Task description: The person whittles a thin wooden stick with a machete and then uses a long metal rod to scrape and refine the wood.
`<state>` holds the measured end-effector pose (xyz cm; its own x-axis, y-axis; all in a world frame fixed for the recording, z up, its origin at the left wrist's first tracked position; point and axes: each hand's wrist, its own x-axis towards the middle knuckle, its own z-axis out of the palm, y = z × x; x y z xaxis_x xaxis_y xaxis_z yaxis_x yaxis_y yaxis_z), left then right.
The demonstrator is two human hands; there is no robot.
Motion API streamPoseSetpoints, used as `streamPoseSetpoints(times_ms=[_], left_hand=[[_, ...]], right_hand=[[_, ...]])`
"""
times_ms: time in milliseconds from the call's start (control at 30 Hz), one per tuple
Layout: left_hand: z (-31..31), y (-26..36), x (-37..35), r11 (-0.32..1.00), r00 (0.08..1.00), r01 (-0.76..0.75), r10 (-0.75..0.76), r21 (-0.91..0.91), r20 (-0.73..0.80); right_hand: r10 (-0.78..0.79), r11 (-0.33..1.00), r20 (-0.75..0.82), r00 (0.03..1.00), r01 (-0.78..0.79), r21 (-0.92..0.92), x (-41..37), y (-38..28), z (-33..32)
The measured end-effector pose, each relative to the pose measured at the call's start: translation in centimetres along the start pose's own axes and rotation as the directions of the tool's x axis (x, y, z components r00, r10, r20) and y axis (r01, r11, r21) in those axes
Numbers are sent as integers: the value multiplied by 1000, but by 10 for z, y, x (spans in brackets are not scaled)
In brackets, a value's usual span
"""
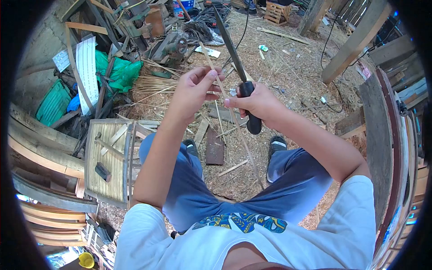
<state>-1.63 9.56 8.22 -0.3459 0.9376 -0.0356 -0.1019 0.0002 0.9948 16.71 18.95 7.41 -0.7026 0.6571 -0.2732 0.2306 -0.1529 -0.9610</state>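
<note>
we judge the step in hand as shaving one bamboo strip [245, 144] against the knife [229, 42]. our left hand [192, 92] pinches the strip, fingers [211, 74] narrow around it. our right hand [256, 102] is wrapped on the black handle, thumb on the strip just beside the left fingers. the next move calls for a steady pull along the edge. counted: one knife, one held strip, one bundle of slivers [150, 84] beyond the left fingers.

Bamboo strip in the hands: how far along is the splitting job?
Done: a bundle of thin sticks lies among shavings. In hand: the left hand pinches the bamboo strip, and the right hand holds the knife at it. Left: this strip at least; a loose slat nearby looks unworked.
</note>
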Motion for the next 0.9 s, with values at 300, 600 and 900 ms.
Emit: streamPoseSetpoints(times_ms=[300, 600, 900], left_hand=[[8, -9, 5, 980, 985, -173, 171, -95, -25], [16, -4, -2, 897, 897, -417, 379, -148, -227], [20, 24, -27, 744, 733, -656, 590, -124, -338]], right_hand=[[-58, 992, -50, 997, 52, -117, 3, -5, -6], [-238, 907, -180, 954, 153, -392, -29, -35, -26], [-588, 654, -312, 746, 213, -726, -116, -44, -17]])
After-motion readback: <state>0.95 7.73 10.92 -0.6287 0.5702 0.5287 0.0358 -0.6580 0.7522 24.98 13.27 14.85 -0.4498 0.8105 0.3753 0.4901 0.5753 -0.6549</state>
